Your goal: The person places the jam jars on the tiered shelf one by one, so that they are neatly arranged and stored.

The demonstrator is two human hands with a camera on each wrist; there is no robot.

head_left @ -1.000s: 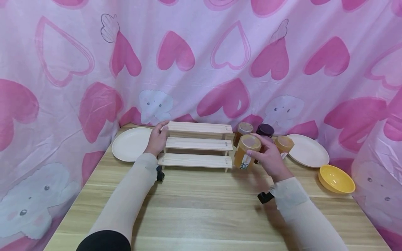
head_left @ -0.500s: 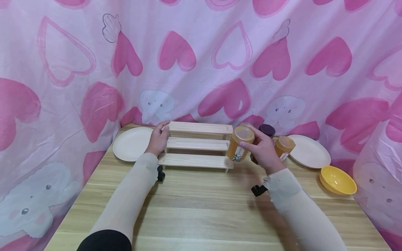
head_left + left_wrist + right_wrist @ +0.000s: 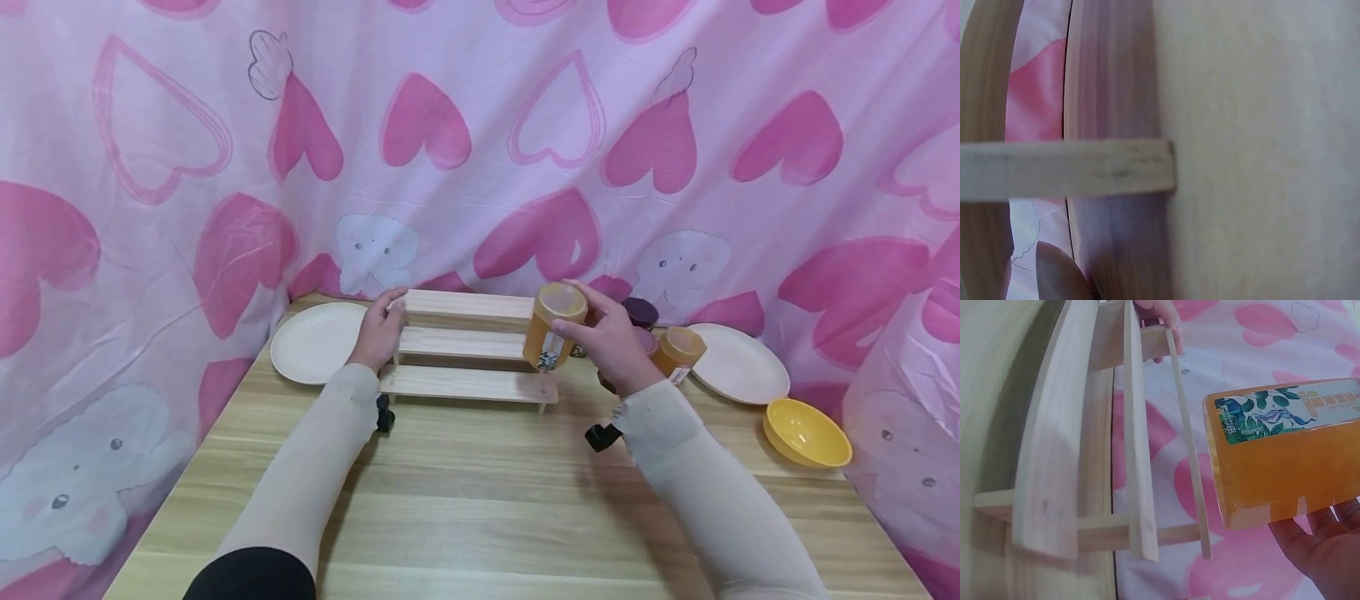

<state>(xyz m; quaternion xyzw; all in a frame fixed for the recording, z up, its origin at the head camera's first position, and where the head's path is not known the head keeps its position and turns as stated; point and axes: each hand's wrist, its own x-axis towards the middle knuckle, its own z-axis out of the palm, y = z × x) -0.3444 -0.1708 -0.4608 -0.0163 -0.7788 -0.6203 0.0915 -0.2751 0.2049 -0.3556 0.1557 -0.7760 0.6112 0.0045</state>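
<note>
A three-step wooden shelf rack (image 3: 465, 383) stands on the table. My left hand (image 3: 377, 333) grips the left end of its upper step; the right wrist view shows the fingers (image 3: 1163, 315) around that end. In the left wrist view the wood fills most of the picture, with one fingertip (image 3: 1060, 275) at the bottom. My right hand (image 3: 611, 342) holds a honey jar (image 3: 540, 340) in the air by the rack's right end, thumb in front. Up close the jar is amber and flat-sided, with a leaf-patterned label (image 3: 1266, 415).
Behind my right hand stand a dark-lidded jar (image 3: 641, 312) and another amber jar (image 3: 678, 350), partly hidden. White plates lie at the left (image 3: 303, 367) and right (image 3: 738, 367). A yellow bowl (image 3: 806, 433) sits near the right edge. A pink heart-print curtain (image 3: 420, 225) hangs behind.
My right hand has carried the honey jar left and upward, from beside the other jars to the rack's right end. The left hand stays at the rack.
</note>
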